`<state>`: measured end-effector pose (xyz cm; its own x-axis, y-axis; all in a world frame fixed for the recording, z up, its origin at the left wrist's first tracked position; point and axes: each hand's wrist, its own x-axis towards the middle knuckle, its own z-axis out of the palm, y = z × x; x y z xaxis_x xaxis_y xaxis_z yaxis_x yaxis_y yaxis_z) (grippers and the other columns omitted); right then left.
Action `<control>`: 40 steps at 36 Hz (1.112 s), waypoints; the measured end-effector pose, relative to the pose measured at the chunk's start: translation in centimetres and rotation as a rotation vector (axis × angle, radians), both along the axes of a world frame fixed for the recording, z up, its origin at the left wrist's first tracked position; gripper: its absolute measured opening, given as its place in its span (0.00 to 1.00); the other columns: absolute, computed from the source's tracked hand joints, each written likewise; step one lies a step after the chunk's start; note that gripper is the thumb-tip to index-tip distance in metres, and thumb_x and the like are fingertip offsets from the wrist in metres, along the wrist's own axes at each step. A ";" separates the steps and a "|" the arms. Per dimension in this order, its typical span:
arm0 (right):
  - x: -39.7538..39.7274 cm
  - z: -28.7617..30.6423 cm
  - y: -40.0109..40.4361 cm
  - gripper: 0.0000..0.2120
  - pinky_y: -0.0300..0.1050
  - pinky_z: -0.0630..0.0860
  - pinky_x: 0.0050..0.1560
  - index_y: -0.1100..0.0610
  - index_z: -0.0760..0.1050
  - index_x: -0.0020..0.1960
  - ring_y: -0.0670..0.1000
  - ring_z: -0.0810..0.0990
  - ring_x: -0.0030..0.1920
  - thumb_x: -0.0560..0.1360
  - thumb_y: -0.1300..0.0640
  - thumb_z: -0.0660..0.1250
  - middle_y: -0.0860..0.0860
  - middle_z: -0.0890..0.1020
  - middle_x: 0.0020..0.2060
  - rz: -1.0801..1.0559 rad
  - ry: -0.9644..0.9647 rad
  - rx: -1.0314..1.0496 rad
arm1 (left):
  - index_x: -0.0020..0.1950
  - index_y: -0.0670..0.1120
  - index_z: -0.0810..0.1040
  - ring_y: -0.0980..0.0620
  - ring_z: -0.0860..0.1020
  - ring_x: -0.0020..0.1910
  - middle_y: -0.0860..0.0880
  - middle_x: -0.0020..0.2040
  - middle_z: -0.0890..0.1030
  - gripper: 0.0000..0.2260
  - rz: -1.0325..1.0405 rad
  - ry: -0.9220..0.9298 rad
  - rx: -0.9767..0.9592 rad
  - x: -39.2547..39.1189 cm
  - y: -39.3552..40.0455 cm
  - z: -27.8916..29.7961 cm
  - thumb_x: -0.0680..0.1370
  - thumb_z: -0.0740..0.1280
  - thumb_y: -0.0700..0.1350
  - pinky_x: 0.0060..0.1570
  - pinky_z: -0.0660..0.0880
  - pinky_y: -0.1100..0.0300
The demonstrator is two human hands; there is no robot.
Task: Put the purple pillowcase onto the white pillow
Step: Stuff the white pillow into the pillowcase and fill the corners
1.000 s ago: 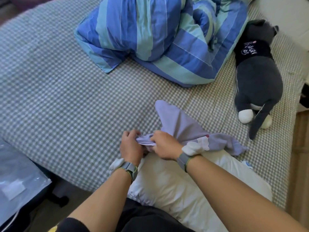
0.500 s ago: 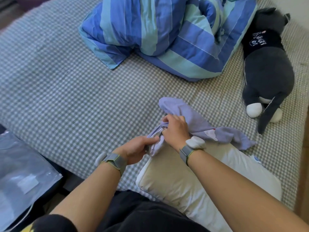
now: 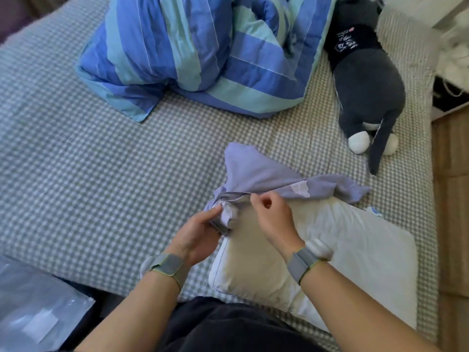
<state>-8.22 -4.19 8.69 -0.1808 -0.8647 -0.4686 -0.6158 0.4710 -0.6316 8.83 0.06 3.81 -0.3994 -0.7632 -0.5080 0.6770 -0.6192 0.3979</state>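
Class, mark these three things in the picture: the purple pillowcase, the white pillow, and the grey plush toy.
purple pillowcase (image 3: 256, 171): head view, on its flat upper panel.
white pillow (image 3: 355, 240): head view, on the bare middle of its top.
grey plush toy (image 3: 368, 90): head view, on its grey back.

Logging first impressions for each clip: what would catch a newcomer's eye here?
Both hands, left hand and right hand, grip a purple pillowcase at the far end of a white pillow in the near middle. Behind lie a striped duvet and, to the right, a grey plush toy.
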 end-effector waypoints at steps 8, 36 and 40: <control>2.3 -0.7 2.9 0.07 0.39 0.73 0.34 0.56 0.77 0.54 0.48 0.72 0.30 0.82 0.55 0.62 0.53 0.75 0.33 -0.253 -0.732 0.425 | 0.54 0.56 0.86 0.44 0.75 0.66 0.42 0.69 0.77 0.15 -0.101 -0.138 -0.003 -0.2 -0.9 1.7 0.83 0.61 0.42 0.62 0.71 0.52; -1.1 -10.3 15.7 0.39 0.61 0.66 0.71 0.48 0.66 0.72 0.64 0.68 0.71 0.63 0.47 0.75 0.57 0.67 0.73 1.166 0.576 -0.130 | 0.61 0.43 0.81 0.48 0.83 0.56 0.45 0.55 0.85 0.11 -0.452 -0.662 -0.058 1.5 1.4 -2.9 0.80 0.69 0.44 0.66 0.74 0.50; -0.4 -13.2 15.0 0.29 0.68 0.53 0.73 0.51 0.72 0.70 0.66 0.60 0.75 0.69 0.53 0.70 0.59 0.62 0.76 1.149 0.661 -0.218 | 0.66 0.47 0.78 0.48 0.81 0.60 0.46 0.61 0.83 0.14 -0.414 -0.574 0.010 2.1 0.7 -2.2 0.81 0.66 0.44 0.59 0.74 0.59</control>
<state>-8.65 10.85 -4.55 0.5555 -0.7233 -0.4101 -0.8078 -0.5864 -0.0600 10.90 0.74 1.63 -0.3225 -0.6002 -0.7319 0.0694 -0.7862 0.6141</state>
